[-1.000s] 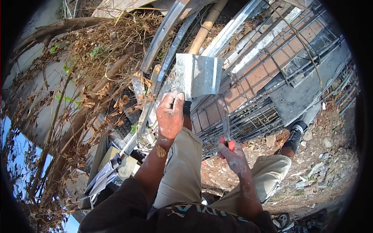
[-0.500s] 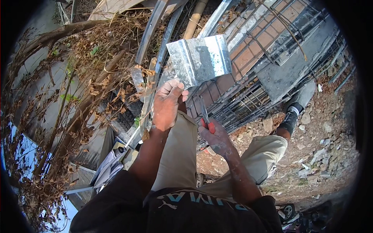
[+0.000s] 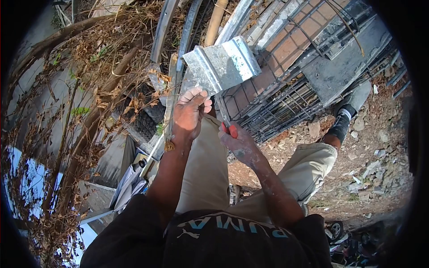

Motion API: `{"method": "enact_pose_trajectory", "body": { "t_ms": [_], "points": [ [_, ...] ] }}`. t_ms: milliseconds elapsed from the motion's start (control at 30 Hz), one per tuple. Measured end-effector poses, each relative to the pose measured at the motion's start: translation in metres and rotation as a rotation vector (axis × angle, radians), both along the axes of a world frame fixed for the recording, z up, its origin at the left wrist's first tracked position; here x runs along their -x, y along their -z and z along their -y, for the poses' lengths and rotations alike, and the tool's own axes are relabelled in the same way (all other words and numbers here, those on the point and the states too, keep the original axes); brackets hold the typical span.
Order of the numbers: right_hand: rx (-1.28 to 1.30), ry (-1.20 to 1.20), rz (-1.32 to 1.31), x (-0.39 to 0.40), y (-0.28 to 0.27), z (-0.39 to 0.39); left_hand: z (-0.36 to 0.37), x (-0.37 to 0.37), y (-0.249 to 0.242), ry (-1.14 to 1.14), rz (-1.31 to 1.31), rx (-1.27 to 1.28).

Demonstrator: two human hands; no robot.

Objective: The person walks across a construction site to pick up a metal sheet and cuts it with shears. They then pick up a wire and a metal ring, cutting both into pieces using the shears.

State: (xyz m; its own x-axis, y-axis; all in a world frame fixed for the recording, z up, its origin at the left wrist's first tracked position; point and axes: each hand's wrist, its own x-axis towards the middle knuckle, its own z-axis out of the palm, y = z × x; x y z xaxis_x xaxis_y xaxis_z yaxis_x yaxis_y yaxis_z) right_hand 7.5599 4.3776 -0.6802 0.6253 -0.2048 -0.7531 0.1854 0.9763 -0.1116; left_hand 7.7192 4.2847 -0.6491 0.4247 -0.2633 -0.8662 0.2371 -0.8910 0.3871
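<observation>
In the head view, the left hand point(image 3: 190, 111) was closed in a pinch, thumb against fingers, on the lower left corner of a bent metal sheet point(image 3: 223, 64). The sheet hung tilted in front of the person, above the steel mesh point(image 3: 286, 107). The right hand point(image 3: 241, 140) was wrapped round the red handles of a cutting tool point(image 3: 233, 131), whose blades pointed up toward the sheet's lower edge; whether they touched it could not be told. Across the dark shirt point(image 3: 205, 250) ran the lettering "PUMA", upside down from this view, beside a pale leaping-cat logo point(image 3: 188, 234). The mesh formed an open cage, with thin rods visible inside. A bamboo pole point(image 3: 216, 22) lay beyond the sheet.
</observation>
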Motion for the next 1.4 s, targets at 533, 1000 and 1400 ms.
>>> {"method": "enact_pose_trajectory", "body": {
  "t_ms": [533,1000,1400],
  "points": [
    [0.074,-0.181,-0.023,-0.027,-0.003,-0.008,-0.026,-0.034,-0.01,0.024,-0.018,-0.147],
    [0.063,-0.213,-0.009,-0.031,0.0,-0.014,-0.032,-0.027,-0.019,0.208,0.058,-0.199],
    [0.087,-0.23,-0.026,-0.033,0.0,-0.011,-0.032,-0.028,-0.021,0.415,0.093,-0.273]
  ]
}}
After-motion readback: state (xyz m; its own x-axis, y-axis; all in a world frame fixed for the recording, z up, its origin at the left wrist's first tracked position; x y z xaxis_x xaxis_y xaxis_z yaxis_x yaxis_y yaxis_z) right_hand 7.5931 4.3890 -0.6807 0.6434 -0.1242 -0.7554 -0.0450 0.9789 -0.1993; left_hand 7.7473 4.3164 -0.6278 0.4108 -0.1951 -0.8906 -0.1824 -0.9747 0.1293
